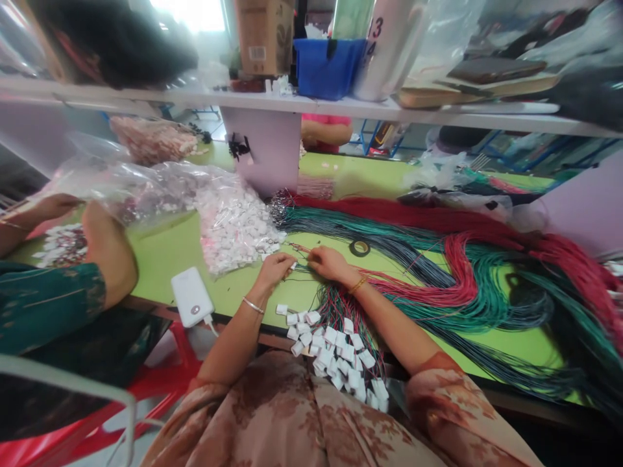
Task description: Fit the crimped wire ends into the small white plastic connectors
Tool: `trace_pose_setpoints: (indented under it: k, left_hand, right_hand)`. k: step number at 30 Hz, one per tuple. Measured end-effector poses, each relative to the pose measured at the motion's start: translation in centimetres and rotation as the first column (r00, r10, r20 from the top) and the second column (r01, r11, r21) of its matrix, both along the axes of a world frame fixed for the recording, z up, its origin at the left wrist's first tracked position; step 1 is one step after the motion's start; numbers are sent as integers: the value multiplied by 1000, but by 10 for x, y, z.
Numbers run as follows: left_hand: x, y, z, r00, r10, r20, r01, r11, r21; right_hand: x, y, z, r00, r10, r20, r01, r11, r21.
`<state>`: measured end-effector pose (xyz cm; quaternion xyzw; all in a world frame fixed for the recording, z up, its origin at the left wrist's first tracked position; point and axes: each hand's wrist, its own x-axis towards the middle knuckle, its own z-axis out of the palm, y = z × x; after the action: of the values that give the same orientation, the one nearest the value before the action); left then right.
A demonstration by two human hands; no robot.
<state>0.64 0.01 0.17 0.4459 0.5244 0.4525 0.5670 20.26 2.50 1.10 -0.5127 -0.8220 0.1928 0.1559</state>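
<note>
My left hand (275, 268) is closed in a pinch around a small white plastic connector (293, 265), from which thin dark wires run to the right. Close beside it, my right hand (329, 262) pinches a wire (300, 248) whose metal-tipped end points left. Below both hands, a bunch of wired white connectors (335, 350) hangs over the table's front edge. A clear bag of loose white connectors (233, 224) lies just beyond my left hand. Long bundles of red wires (460, 259), green wires (479, 311) and dark grey wires (389, 250) stretch out to the right.
A roll of black tape (360, 248) lies beyond my right wrist. A white power bank (191, 297) with a cable sits at the table's front edge. At left, a co-worker's arm (109, 256) rests near more connectors. A shelf (331, 105) holding a blue bin (329, 68) crosses above.
</note>
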Motion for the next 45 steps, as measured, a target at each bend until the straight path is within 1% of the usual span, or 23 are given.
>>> trace_pose_setpoints:
  k: [2, 4, 6, 9, 12, 15, 17, 20, 22, 24, 27, 29, 31, 37, 40, 45]
  left_hand:
    - [-1, 0, 1, 1000, -14, 2, 14, 1000, 4]
    - [-1, -1, 1, 1000, -28, 9, 28, 1000, 4]
    - [0, -2, 2, 999, -36, 5, 36, 999, 3]
    - [0, -3, 3, 999, -45, 5, 45, 999, 5]
    - [1, -3, 3, 998, -50, 23, 50, 999, 13]
    - [2, -2, 1, 999, -27, 39, 26, 1000, 15]
    - [2, -1, 0, 998, -8, 69, 7, 1000, 15]
    - [3, -1, -2, 987, 18, 161, -20, 1000, 11]
    - [4, -1, -2, 971, 24, 240, -24, 1000, -2]
    - [4, -1, -1, 951, 16, 308, -9, 1000, -24]
    - [5, -2, 0, 929, 11, 370, 10, 998, -57]
    - [6, -2, -1, 923, 17, 383, 11, 997, -72]
    - [6, -2, -2, 923, 17, 384, 14, 997, -78]
    - [6, -1, -2, 921, 6, 389, 17, 998, -54]
    - [5, -1, -2, 919, -15, 394, 33, 999, -41]
    - [8, -3, -6, 914, -51, 403, 54, 999, 5]
  right_hand:
    - [-4, -3, 0, 990, -10, 142, 6, 1000, 30]
    - [-9, -6, 2, 974, -6, 228, -2, 999, 33]
    - [-11, -7, 3, 964, -2, 265, -7, 999, 31]
    - [-10, -8, 6, 968, -16, 250, 6, 999, 39]
    - [-8, -6, 6, 988, -15, 153, 9, 999, 45]
    - [-10, -3, 5, 1000, -9, -21, 10, 999, 42]
    - [-15, -1, 3, 989, -7, -148, 11, 1000, 27]
    - [-21, 1, 2, 940, -30, -341, 22, 999, -28]
    - [-23, 1, 2, 886, -41, -461, 14, 998, -62]
    - [-24, 0, 2, 837, -52, -544, 4, 996, -90]
    - [-23, -3, 0, 797, -123, -591, 43, 988, -147]
    - [-22, -6, -1, 779, -174, -602, 73, 979, -188]
    - [-21, -8, -2, 766, -199, -611, 82, 973, -214]
    - [-20, -13, -1, 784, -203, -587, 81, 971, -226]
    - [-20, -12, -1, 792, -194, -579, 48, 965, -258]
    - [-24, -12, -7, 753, -227, -618, 26, 948, -318]
